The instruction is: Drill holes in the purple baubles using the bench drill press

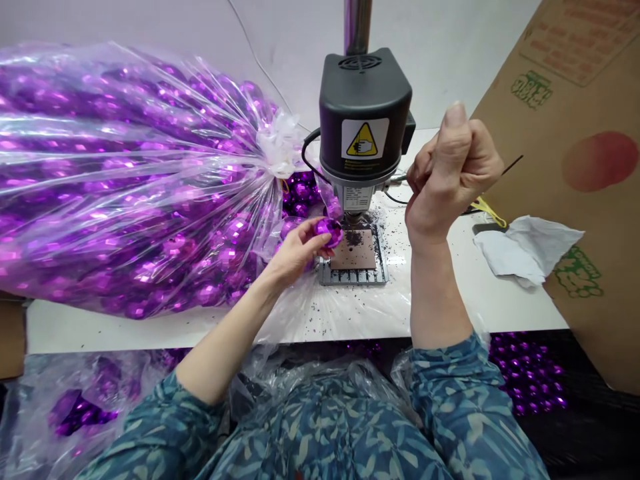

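My left hand pinches a shiny purple faceted ball between thumb and fingers. The ball is at the left edge of a brown board, which lies on the slotted metal base of a small black drill press. Dark shavings are scattered over the board and around it. On the machine's right side my right hand is closed in a fist around its lever handle; a short metal rod runs from the machine towards the fist. Most of the handle is hidden by the fingers.
A big clear bag full of purple balls fills the left of the white table. At the right stand a cardboard box and a crumpled white cloth. More purple balls lie below the table edge, and plastic film covers my lap.
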Demonstrator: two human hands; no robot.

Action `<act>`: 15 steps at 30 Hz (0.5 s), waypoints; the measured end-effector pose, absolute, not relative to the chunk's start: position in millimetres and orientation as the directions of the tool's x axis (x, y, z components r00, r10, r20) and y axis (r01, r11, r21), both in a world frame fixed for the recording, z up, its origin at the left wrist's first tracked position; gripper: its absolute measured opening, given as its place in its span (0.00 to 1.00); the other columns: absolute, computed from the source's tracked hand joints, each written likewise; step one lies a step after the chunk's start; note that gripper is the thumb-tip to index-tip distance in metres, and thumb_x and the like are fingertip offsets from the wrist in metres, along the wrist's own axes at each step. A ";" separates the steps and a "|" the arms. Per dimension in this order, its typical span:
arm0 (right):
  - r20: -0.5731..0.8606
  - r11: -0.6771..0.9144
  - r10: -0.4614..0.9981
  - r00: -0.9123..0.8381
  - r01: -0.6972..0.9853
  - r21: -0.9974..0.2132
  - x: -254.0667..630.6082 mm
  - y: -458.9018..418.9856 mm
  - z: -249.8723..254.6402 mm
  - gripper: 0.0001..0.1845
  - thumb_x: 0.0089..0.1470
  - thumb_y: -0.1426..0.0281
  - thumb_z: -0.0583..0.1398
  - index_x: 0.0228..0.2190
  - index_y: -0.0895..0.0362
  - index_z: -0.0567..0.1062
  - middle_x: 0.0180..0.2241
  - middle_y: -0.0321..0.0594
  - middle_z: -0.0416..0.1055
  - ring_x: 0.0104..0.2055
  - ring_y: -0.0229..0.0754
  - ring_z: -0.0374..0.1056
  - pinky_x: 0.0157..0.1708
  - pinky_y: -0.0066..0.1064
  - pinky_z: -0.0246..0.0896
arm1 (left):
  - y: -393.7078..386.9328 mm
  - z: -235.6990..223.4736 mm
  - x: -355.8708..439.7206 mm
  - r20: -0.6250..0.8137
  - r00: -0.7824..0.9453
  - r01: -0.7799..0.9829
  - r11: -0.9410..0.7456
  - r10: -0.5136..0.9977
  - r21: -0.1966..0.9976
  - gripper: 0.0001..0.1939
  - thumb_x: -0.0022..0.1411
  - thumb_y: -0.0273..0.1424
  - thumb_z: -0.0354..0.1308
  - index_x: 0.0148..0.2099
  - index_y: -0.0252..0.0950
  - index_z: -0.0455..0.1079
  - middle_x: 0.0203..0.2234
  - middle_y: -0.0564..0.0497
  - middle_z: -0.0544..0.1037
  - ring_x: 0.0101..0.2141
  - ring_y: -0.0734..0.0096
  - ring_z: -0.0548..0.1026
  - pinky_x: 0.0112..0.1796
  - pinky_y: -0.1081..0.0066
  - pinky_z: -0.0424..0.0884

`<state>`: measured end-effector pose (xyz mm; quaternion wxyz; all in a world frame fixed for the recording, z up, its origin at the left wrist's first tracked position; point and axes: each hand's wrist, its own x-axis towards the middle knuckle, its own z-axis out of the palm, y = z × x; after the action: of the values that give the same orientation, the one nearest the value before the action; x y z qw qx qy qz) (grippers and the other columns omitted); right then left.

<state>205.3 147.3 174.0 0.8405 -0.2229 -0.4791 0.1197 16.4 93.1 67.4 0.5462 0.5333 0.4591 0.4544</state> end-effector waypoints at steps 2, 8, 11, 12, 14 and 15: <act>0.764 0.879 0.414 0.495 0.000 -0.476 206.4 146.8 173.2 0.30 0.58 0.50 0.59 0.18 0.54 0.52 0.13 0.25 0.50 0.14 0.24 0.43 0.17 0.26 0.44 | 88.1 50.2 28.4 -0.095 0.163 -0.074 0.108 0.982 0.991 0.24 0.65 0.38 0.65 0.59 0.34 0.69 0.41 0.43 0.82 0.31 0.70 0.80 0.34 0.67 0.79; 0.767 0.880 0.424 0.481 -0.018 -0.475 209.3 147.1 170.6 0.28 0.59 0.54 0.60 0.18 0.54 0.54 0.13 0.24 0.52 0.14 0.23 0.46 0.17 0.24 0.46 | 105.3 7.7 44.0 -0.115 0.052 -0.107 0.120 0.992 0.987 0.26 0.62 0.41 0.70 0.56 0.33 0.71 0.34 0.49 0.82 0.26 0.76 0.77 0.29 0.75 0.74; 0.760 0.869 0.436 0.482 -0.007 -0.494 209.3 148.0 170.0 0.29 0.58 0.51 0.60 0.18 0.54 0.53 0.13 0.24 0.52 0.14 0.23 0.47 0.17 0.24 0.47 | 113.8 -0.1 44.9 -0.122 0.045 -0.101 0.126 0.992 0.987 0.30 0.60 0.43 0.71 0.58 0.32 0.71 0.31 0.51 0.81 0.23 0.76 0.75 0.25 0.75 0.73; 0.760 0.871 0.437 0.481 -0.014 -0.491 209.1 148.0 170.0 0.29 0.58 0.52 0.60 0.19 0.54 0.53 0.13 0.24 0.52 0.14 0.22 0.47 0.18 0.23 0.47 | 116.2 -2.1 45.4 -0.114 0.033 -0.093 0.117 0.993 0.989 0.30 0.59 0.43 0.71 0.58 0.32 0.71 0.31 0.50 0.81 0.23 0.76 0.75 0.25 0.75 0.72; 0.767 0.879 0.429 0.477 -0.028 -0.475 208.6 147.8 170.3 0.28 0.58 0.54 0.60 0.19 0.55 0.53 0.14 0.24 0.52 0.14 0.22 0.48 0.18 0.22 0.48 | 120.8 -6.4 46.6 -0.080 0.003 -0.068 0.080 0.997 0.994 0.31 0.58 0.42 0.73 0.58 0.34 0.72 0.34 0.49 0.82 0.23 0.77 0.75 0.25 0.76 0.72; 0.770 0.884 0.423 0.478 -0.033 -0.465 208.3 147.6 170.5 0.28 0.59 0.55 0.60 0.19 0.55 0.53 0.14 0.24 0.52 0.14 0.22 0.48 0.18 0.22 0.48 | 123.0 -8.8 47.4 -0.057 -0.009 -0.052 0.056 0.998 0.997 0.31 0.57 0.41 0.74 0.58 0.35 0.72 0.36 0.49 0.83 0.24 0.78 0.75 0.25 0.76 0.73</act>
<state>208.3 147.6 170.5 0.8366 -0.1981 -0.4922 0.1361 47.4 123.0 -8.8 0.5241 0.4699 0.5036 0.5010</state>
